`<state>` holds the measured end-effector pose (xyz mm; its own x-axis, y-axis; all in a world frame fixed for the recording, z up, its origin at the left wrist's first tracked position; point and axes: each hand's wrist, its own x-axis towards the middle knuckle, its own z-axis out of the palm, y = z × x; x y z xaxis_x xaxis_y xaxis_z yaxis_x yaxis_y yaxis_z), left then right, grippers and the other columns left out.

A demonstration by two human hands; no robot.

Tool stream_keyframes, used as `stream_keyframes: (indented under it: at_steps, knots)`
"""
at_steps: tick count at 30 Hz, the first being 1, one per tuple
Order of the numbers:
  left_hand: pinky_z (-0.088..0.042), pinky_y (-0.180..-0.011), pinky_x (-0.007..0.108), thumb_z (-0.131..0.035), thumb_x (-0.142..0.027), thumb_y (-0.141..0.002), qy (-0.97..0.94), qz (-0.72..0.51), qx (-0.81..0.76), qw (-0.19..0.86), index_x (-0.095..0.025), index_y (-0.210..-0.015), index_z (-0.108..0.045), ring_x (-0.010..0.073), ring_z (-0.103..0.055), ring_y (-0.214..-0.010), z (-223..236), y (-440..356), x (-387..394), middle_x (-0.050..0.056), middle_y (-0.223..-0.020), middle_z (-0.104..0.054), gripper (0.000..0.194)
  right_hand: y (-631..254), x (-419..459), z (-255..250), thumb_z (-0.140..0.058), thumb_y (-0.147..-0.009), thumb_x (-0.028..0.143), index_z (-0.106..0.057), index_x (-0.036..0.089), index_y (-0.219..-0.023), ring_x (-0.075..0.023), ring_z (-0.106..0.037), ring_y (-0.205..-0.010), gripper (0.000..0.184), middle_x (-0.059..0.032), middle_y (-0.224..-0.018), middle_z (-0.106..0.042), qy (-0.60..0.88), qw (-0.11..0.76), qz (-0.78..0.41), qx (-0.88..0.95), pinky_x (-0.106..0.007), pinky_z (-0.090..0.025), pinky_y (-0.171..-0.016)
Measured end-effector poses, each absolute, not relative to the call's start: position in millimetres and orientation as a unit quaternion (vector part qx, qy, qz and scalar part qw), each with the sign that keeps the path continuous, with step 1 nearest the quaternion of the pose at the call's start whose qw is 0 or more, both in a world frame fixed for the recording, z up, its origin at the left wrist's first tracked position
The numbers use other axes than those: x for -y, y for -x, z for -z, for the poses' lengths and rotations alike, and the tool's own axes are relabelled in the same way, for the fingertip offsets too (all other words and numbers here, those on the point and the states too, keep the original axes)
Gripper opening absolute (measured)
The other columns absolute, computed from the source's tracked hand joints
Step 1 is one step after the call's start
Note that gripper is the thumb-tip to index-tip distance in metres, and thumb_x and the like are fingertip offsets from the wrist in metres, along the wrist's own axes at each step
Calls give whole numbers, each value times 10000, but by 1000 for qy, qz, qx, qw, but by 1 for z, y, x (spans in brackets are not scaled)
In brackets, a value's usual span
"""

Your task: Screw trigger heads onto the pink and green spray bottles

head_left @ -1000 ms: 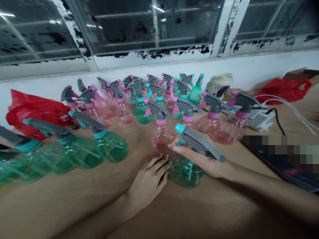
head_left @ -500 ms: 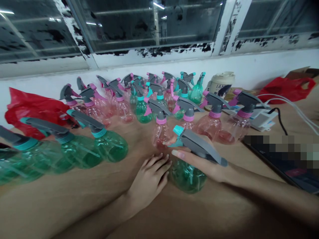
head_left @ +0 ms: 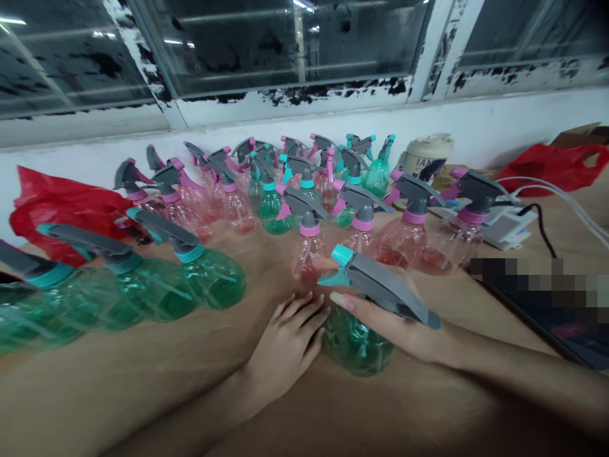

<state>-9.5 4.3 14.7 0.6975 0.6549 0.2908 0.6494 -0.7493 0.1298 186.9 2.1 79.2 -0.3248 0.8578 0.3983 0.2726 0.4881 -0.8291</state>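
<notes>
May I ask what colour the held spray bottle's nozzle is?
The nozzle is turquoise, clearest in the head view.

Reading as a basic workshop-type room; exact kind isn't showing. Windows (head_left: 238,51) with patchy black-and-white frames (head_left: 442,51) are spanning the top, tube-light glare (head_left: 13,21) is showing upper left. Many near-identical spray bottles (head_left: 276,212) are crowding a plain wood-tone table (head_left: 118,381) mid-frame, white wall (head_left: 304,115) running behind.

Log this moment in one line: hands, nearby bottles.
right hand: gripping green spray bottle below its head | left hand: palm down on table beside it | at left: green bottles | behind: pink bottles
</notes>
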Motion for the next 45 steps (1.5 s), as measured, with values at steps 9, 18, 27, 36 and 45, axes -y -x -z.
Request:
stream_keyframes:
  at_steps: [9,18,27,36,45]
  knots:
    - [-351,-980,435,-465,-182,-903,-919,-158,-362,2,-177,-1153,-591,237,-517,-1132,-16,8,-4,54,-1163,-635,280,-186,-2,-78,-567,-845,296,-643,260,-1029,-135,-640,-679,202,6,-897,-677,360,453,-351,736,-283,-526,-647]
    - [-341,-987,434,-452,-186,-900,-919,-167,-357,-7,-186,-1045,-621,228,-516,-1134,-12,8,-4,49,-1113,-654,222,-185,-3,-76,-599,-813,336,-614,249,-801,-155,-623,-685,89,5,-780,-650,378,445,-304,753,-274,-508,-621]
    - [-346,-983,439,-455,-184,-903,-920,-168,-354,-11,-188,-1119,-601,232,-517,-1139,-13,8,-5,50,-1138,-646,260,-187,-4,-80,-572,-836,351,-628,237,-871,-139,-613,-710,132,8,-779,-638,359,442,-324,755,-272,-502,-649]
    - [-348,-983,441,-475,-177,-900,-922,-158,-354,-1,-177,-1203,-558,239,-517,-1138,-15,8,-5,57,-1236,-593,314,-186,-3,-75,-600,-812,328,-642,245,-975,-136,-620,-640,188,1,-817,-669,369,465,-342,728,-270,-514,-586]
    - [-348,-978,432,-481,-177,-900,-920,-155,-359,2,-179,-1142,-594,236,-512,-1134,-15,8,-4,55,-1147,-640,267,-188,-3,-74,-587,-827,301,-624,257,-1016,-135,-616,-663,197,2,-818,-657,359,464,-355,728,-270,-525,-622]
